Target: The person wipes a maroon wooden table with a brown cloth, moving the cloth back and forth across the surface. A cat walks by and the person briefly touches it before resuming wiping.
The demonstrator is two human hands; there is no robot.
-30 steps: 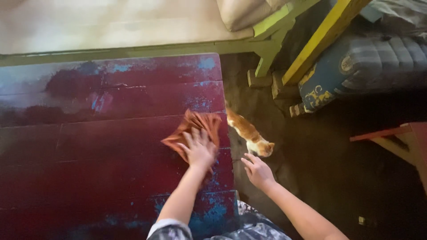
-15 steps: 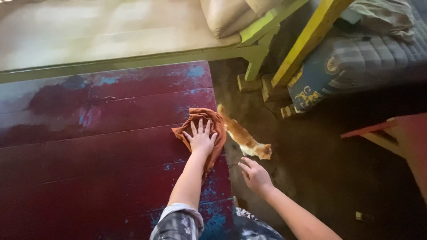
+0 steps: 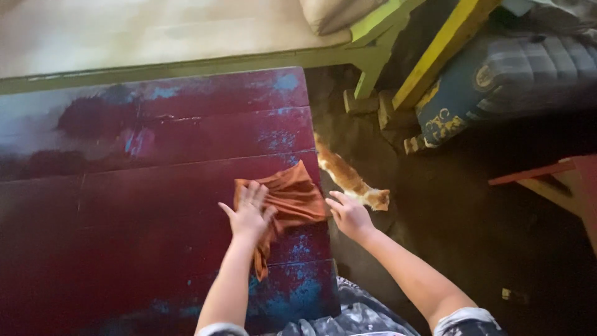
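My left hand (image 3: 249, 211) presses flat, fingers spread, on the left part of an orange-brown cloth (image 3: 292, 196) lying on a worn dark red table top (image 3: 124, 205) with blue patches. My right hand (image 3: 348, 214) hovers at the table's right edge, fingers apart, touching or nearly touching the cloth's right end; I cannot tell which. Just beyond my right hand, an orange and white cat (image 3: 348, 177) stands on the dark floor beside the table.
A green-framed bench (image 3: 367, 56) with a pale cushion (image 3: 336, 12) stands behind the table. A yellow beam (image 3: 441, 53) leans at upper right next to a blue sack (image 3: 497, 87). A red wooden piece (image 3: 547, 180) sits at right.
My left hand slid the cloth leftward and toward me along the table top. My right hand rose from over the floor to the cloth's right end. The cat shifted slightly.
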